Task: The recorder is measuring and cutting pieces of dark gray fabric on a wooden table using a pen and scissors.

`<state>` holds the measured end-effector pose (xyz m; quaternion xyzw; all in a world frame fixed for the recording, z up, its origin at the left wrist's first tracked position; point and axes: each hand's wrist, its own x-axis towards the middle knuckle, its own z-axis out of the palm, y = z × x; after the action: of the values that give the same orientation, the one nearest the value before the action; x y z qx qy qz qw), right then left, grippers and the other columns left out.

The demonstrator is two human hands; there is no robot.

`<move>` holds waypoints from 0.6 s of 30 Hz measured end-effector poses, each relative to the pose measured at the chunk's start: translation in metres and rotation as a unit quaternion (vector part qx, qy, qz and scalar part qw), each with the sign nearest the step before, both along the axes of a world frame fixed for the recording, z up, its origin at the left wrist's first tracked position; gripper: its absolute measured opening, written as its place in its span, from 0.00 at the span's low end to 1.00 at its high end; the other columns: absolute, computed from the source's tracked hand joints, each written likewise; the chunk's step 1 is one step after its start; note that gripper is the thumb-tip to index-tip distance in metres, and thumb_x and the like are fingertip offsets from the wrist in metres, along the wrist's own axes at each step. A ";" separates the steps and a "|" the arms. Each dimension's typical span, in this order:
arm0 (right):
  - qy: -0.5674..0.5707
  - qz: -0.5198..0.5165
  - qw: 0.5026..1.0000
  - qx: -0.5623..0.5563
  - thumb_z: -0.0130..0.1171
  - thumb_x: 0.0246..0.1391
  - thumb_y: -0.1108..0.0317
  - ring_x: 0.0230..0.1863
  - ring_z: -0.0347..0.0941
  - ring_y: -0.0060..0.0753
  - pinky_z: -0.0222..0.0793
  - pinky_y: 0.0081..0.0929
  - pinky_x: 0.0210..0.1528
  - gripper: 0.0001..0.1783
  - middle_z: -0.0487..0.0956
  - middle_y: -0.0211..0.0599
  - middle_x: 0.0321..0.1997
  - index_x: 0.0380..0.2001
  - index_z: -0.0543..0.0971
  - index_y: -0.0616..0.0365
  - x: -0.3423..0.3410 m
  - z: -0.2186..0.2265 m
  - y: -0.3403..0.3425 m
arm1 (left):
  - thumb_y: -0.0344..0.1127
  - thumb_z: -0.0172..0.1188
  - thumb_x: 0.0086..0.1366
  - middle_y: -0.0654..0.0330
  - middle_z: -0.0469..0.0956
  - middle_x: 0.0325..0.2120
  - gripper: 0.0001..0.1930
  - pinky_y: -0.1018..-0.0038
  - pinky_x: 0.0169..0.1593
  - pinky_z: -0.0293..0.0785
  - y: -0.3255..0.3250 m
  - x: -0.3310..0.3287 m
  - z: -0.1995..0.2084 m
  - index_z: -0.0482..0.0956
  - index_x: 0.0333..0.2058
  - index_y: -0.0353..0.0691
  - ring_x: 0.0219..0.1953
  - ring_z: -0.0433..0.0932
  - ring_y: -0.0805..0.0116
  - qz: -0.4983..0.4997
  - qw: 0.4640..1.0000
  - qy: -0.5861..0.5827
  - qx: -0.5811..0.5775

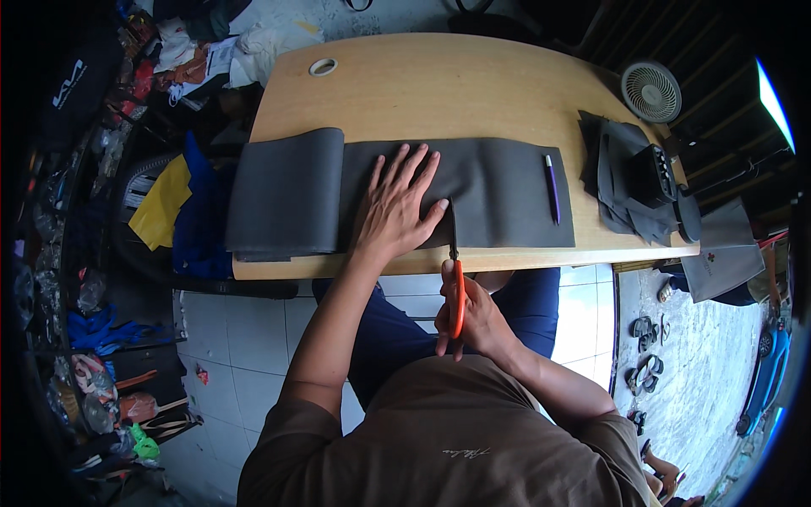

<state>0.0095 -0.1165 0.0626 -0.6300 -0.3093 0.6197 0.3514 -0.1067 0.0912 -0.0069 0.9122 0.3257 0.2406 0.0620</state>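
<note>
A long strip of dark grey sheet material (pixel 507 182) lies along the near edge of the table, its left part a folded or rolled stack (pixel 287 190). My left hand (pixel 397 198) rests flat on the strip with its fingers spread. In my right hand (pixel 475 317) is a pair of scissors (pixel 457 296) with orange handles, held below the table edge. The dark blades point away from me and reach into the strip from its near edge, just right of my left thumb. A purple pen (pixel 553 190) lies on the strip's right end.
Dark cut pieces (pixel 621 160) are piled at the table's right, with a black box-like object (pixel 652 176) on them. A white fan (pixel 650 91) stands behind. A tape roll (pixel 323 67) lies far left on the wooden table (pixel 439 89). Shelves with bagged goods line the left.
</note>
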 end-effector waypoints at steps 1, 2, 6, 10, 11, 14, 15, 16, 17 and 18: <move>0.000 0.000 1.000 0.000 0.36 0.74 0.17 0.22 0.87 0.44 0.78 0.32 0.17 0.53 0.82 0.46 0.24 0.53 0.69 0.67 0.001 0.000 0.001 | 0.57 0.60 0.78 0.52 0.63 0.82 0.41 0.41 0.86 0.48 0.000 0.000 0.001 0.65 0.82 0.47 0.84 0.59 0.45 0.000 1.000 0.000 0.000; 0.006 0.002 1.000 0.008 0.36 0.73 0.16 0.23 0.88 0.45 0.79 0.32 0.17 0.54 0.82 0.46 0.23 0.54 0.69 0.68 0.002 0.000 0.001 | 0.57 0.60 0.78 0.52 0.63 0.82 0.41 0.41 0.86 0.48 0.000 0.000 0.001 0.65 0.82 0.47 0.84 0.60 0.45 -0.001 1.000 -0.002 -0.002; 0.018 0.007 1.000 0.019 0.36 0.72 0.15 0.24 0.88 0.46 0.80 0.34 0.17 0.56 0.81 0.47 0.23 0.56 0.69 0.69 0.003 -0.003 0.003 | 0.57 0.60 0.77 0.52 0.64 0.82 0.41 0.41 0.86 0.48 0.000 0.001 0.001 0.65 0.82 0.47 0.84 0.60 0.45 0.000 1.000 -0.002 -0.004; 0.007 0.007 0.999 0.034 0.37 0.73 0.15 0.24 0.88 0.47 0.80 0.33 0.17 0.56 0.81 0.47 0.23 0.56 0.69 0.70 0.005 -0.003 0.006 | 0.57 0.60 0.77 0.53 0.64 0.82 0.41 0.41 0.86 0.48 0.000 0.000 0.002 0.65 0.82 0.47 0.84 0.60 0.45 0.000 1.000 -0.002 -0.005; 0.022 0.009 1.000 0.012 0.39 0.79 0.29 0.26 0.89 0.47 0.81 0.34 0.18 0.46 0.82 0.49 0.27 0.60 0.68 0.72 0.008 -0.003 0.008 | 0.56 0.60 0.77 0.53 0.64 0.82 0.41 0.41 0.86 0.48 -0.001 0.001 0.003 0.65 0.82 0.47 0.84 0.59 0.45 0.000 1.000 0.000 -0.007; 0.034 0.013 0.999 0.000 0.41 0.85 0.43 0.27 0.90 0.47 0.83 0.35 0.18 0.36 0.84 0.50 0.30 0.63 0.67 0.75 0.008 -0.001 0.009 | 0.56 0.60 0.77 0.53 0.64 0.82 0.41 0.41 0.86 0.48 0.000 0.000 0.004 0.65 0.82 0.47 0.84 0.59 0.45 0.001 1.000 0.003 -0.008; 0.031 0.014 0.999 0.009 0.41 0.85 0.44 0.27 0.90 0.47 0.83 0.36 0.18 0.36 0.84 0.50 0.29 0.63 0.67 0.75 0.008 0.001 0.010 | 0.56 0.61 0.77 0.52 0.64 0.82 0.41 0.41 0.86 0.48 0.000 0.000 0.003 0.65 0.82 0.47 0.84 0.59 0.45 0.000 1.000 0.004 -0.008; 0.032 0.014 0.999 0.009 0.41 0.85 0.44 0.27 0.90 0.47 0.83 0.36 0.18 0.36 0.84 0.50 0.29 0.63 0.67 0.75 0.008 0.002 0.011 | 0.56 0.61 0.77 0.52 0.64 0.82 0.41 0.41 0.86 0.48 0.000 0.000 0.004 0.65 0.82 0.47 0.84 0.59 0.45 0.000 1.000 0.005 -0.008; 0.033 0.011 0.999 -0.006 0.41 0.85 0.45 0.27 0.90 0.48 0.83 0.36 0.18 0.35 0.84 0.50 0.29 0.63 0.67 0.75 0.008 0.002 0.013 | 0.56 0.61 0.77 0.52 0.64 0.82 0.41 0.41 0.86 0.48 0.000 0.000 0.004 0.64 0.82 0.47 0.84 0.59 0.45 0.000 1.000 0.005 -0.009; 0.034 0.008 0.999 -0.021 0.41 0.85 0.46 0.27 0.90 0.48 0.83 0.35 0.18 0.34 0.84 0.50 0.29 0.62 0.67 0.75 0.009 0.003 0.014 | 0.56 0.61 0.77 0.52 0.64 0.82 0.41 0.41 0.86 0.48 -0.001 0.000 0.004 0.64 0.82 0.47 0.84 0.59 0.45 0.000 1.000 0.005 -0.009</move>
<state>0.0180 -0.1029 0.0654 -0.6136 -0.2891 0.6496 0.3434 -0.1066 0.0906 -0.0024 0.9129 0.3282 0.2328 0.0688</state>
